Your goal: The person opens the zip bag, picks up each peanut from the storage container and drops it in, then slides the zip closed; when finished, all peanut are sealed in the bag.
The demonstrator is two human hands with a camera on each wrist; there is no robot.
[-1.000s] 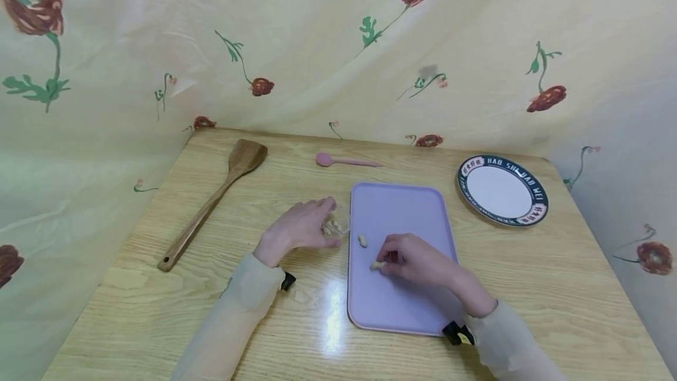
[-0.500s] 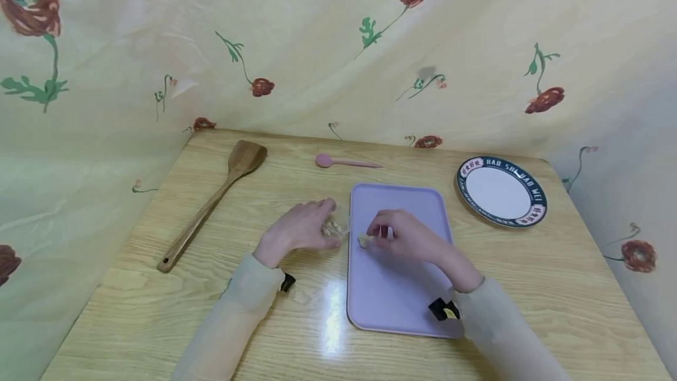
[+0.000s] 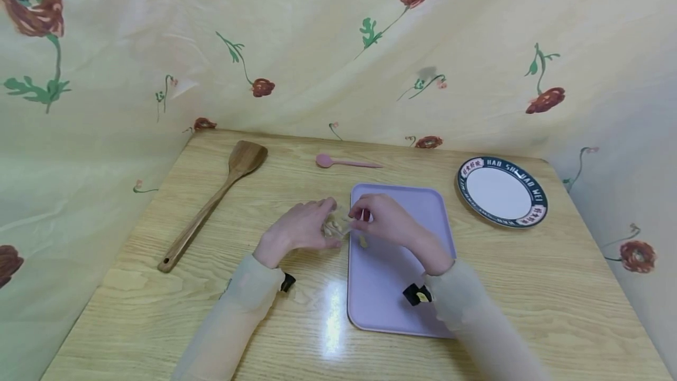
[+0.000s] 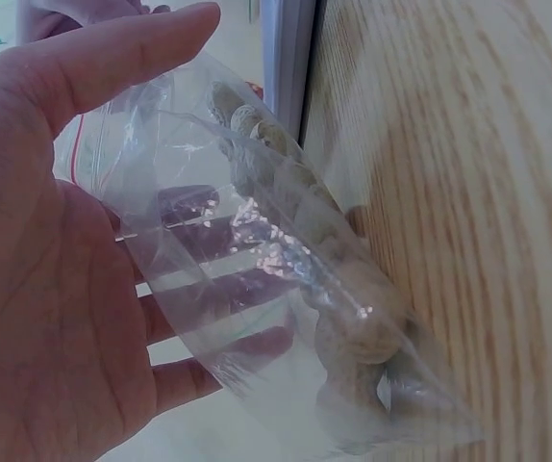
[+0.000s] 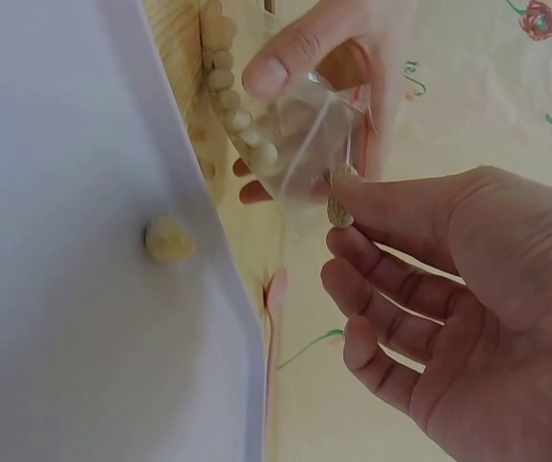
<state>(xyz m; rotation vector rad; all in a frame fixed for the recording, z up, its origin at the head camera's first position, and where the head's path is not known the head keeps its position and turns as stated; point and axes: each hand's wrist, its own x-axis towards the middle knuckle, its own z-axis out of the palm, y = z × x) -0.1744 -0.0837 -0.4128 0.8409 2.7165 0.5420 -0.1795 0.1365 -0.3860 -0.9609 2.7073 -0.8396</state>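
Note:
My left hand (image 3: 301,225) holds a clear zip bag (image 4: 199,279) upright at the tray's left edge, thumb on one side and fingers on the other. Several unshelled peanuts (image 4: 358,327) lie along the bottom of the bag. Over the tray's left rim, my right hand (image 3: 388,222) pinches a single peanut (image 5: 340,197) between thumb and index finger, right at the bag's mouth. Another peanut (image 3: 362,241) lies on the purple tray (image 3: 394,310), below the right hand. In the head view the held peanut is hidden by the fingers.
Left on the wooden table lies a wooden spatula (image 3: 211,201). Behind the tray is a small pink spoon (image 3: 338,161). A white plate (image 3: 499,193) with a dark patterned rim sits to the right. A flowered cloth (image 3: 317,46) hangs behind the table.
My right hand has moved up and left across the tray, carrying a peanut past the one lying there to the bag's mouth. The left hand and bag have stayed in place.

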